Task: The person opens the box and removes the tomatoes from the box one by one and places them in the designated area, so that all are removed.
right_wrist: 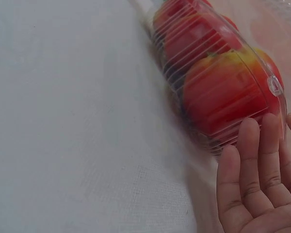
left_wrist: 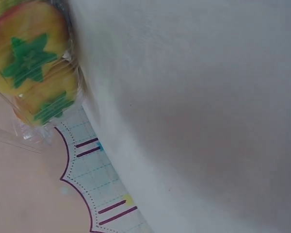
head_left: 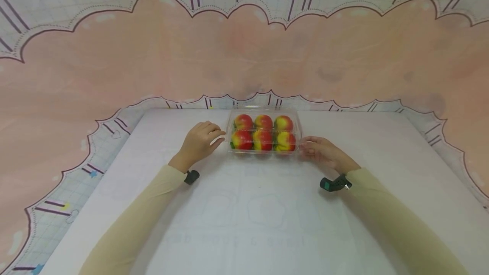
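On the white counter [head_left: 248, 207], with left fingers [head_left: 217, 133] and right fingers [right_wrist: 250, 150] released, grip the clear box [head_left: 259, 152], probably light, slick and crushable, by both ends.

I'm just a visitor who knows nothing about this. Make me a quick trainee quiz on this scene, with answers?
1. How many red-and-yellow fruits are in the clear plastic container?
2. True or false: both hands are at the container's left end.
3. In the left wrist view, the fruits' green tops are shaped like: A) hearts B) stars C) rings

Key:
1. Six.
2. False; the right hand is at its right end.
3. B.
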Available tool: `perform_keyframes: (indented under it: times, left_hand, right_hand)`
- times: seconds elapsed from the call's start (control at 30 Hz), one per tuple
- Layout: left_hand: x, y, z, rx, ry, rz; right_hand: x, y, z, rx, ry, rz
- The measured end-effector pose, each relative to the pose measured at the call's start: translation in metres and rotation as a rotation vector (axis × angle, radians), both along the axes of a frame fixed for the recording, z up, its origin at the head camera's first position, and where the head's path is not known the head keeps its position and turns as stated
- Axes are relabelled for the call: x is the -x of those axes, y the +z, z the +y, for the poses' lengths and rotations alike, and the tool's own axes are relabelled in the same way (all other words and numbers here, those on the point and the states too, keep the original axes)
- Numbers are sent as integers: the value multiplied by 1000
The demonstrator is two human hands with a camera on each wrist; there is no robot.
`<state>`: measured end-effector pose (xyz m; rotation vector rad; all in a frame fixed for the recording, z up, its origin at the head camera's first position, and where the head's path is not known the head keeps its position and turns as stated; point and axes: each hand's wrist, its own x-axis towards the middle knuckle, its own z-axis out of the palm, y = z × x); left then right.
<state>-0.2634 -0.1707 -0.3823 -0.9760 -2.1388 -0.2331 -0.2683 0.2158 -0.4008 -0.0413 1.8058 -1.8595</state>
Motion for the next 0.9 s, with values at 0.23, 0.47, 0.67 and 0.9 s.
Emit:
perform_keyframes:
  times: [0.23,0.47,0.67,0.9]
  left_hand:
    - [22,-7,2,-43,0,-60]
    - [46,-10,2,-60,28,-141]
    - [66,-12,5,-142,112,-345]
    - [80,-19,11,-445,159,-549]
  right_hand:
    - [6,-3,-1,7,-27,-23]
    - [7,-1,-3,71,-38,-34]
    - [7,-2,-2,114,-21,-28]
    - [7,-1,-2,107,-29,-29]
